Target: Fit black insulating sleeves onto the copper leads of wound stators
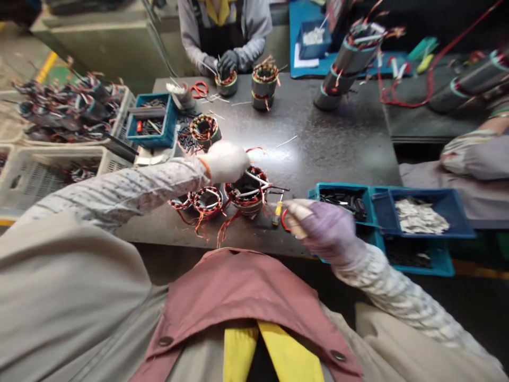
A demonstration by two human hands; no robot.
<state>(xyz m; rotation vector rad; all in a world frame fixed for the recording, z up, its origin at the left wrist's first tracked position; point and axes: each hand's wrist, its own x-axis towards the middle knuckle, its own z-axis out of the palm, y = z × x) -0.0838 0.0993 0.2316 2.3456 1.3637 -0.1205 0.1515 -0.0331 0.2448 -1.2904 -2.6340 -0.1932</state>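
Note:
My left hand (228,162), in a white glove, is at the upper left rim of a wire-wound motor stator (247,199). Its fingers are turned away and hidden. White sleeves lie across the stator's opening, and red leads hang from it. To the right, my right hand (324,225), in a purple glove with bare fingertips, has its fingers curled together low over the table. A red loop (284,219), perhaps a scissors handle, shows at those fingertips; what they grip is unclear. A yellow-handled screwdriver (277,212) lies between this hand and the stator.
Smaller stators (207,201) stand left of the worked one, another (204,130) behind. Blue bins (433,212) with white and black pieces sit right, another bin (153,119) left. Across the table (338,143), a co-worker's gloved hands (226,62) handle a stator. Stacked stators (344,69) lean behind.

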